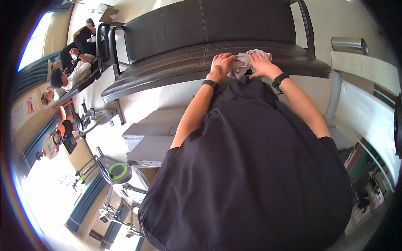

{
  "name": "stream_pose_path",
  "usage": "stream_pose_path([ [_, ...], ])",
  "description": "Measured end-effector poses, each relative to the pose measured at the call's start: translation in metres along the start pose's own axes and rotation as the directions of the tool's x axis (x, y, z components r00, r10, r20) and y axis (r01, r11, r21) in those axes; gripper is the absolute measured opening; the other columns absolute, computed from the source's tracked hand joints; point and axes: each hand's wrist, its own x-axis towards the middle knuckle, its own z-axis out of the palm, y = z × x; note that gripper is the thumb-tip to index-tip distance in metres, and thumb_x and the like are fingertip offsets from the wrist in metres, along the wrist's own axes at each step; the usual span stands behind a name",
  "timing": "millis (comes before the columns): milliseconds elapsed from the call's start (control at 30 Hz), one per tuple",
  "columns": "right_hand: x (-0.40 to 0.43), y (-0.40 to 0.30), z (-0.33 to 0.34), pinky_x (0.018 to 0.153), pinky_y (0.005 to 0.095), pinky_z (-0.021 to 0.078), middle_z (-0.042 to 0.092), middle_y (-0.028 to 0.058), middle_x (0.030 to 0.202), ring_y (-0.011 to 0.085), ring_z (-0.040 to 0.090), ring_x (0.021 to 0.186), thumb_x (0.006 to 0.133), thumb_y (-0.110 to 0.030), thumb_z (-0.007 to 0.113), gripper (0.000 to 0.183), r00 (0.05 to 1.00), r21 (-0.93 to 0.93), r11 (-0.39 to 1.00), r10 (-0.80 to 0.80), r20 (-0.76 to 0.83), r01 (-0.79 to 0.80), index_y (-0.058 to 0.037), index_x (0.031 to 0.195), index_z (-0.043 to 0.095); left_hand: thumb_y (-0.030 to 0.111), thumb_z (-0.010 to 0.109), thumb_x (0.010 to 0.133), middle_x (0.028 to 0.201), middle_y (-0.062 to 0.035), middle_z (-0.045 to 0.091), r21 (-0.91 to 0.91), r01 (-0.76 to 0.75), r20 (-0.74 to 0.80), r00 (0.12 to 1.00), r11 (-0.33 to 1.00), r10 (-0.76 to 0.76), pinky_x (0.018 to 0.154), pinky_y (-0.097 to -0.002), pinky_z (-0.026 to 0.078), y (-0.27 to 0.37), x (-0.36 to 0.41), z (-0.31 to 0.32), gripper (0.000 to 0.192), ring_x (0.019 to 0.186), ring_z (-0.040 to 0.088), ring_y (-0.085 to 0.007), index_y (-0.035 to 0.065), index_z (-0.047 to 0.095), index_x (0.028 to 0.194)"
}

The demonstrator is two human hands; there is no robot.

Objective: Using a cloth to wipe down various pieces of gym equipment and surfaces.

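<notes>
A light grey cloth [241, 64] lies bunched at the front edge of a dark brown leather-look bench seat [169, 64]. My left hand [221, 66] grips its left side, fingers curled over the top. On the right side, my right hand [263, 64] presses down on the cloth with its fingers bent. Part of the fabric hangs between my hands, over the seat's edge. The bench's stitched backrest [207, 26] rises behind the cloth, and a black armrest [307, 28] stands to the right. My dark shirt [251, 163] hides what lies beneath me.
A shiny metal cylinder [349, 45] is on the right. Left of the bench, a seated person [77, 70] occupies another seat. Grey padded blocks [150, 135] stand below the bench on the left, beside exercise machines [114, 171]. Another person [53, 142] is farther off.
</notes>
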Motion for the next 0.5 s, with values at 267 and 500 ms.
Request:
stream_pose_path([
  [267,0.044,-0.094,-0.010,0.112,0.0590,0.0216,0.039,0.0210,0.149,0.0327,0.032,0.140,0.086,-0.072,0.044,0.097,0.997,0.070,0.994,0.083,-0.008,-0.082,0.0029,0.146,0.031,0.005,0.054,0.080,0.124,-0.0081,0.063,-0.132,0.035,-0.069,0.997,0.991,-0.045,0.099,-0.0409,0.046,-0.069,-0.037,-0.029,0.038,0.118,0.057,-0.0304,0.0141,0.068,0.114],
  [500,0.053,-0.126,-0.013,0.113,0.0595,0.0212,0.036,0.0193,0.150,0.0328,0.030,0.141,0.090,-0.067,0.042,0.089,0.996,0.076,0.996,0.050,-0.068,-0.044,0.0001,0.148,0.029,-0.003,0.048,0.079,0.119,-0.0090,0.065,-0.149,-0.003,-0.122,0.992,0.989,-0.015,0.096,-0.0411,0.047,-0.093,-0.070,-0.053,0.042,0.114,0.059,-0.0307,0.0105,0.066,0.115],
])
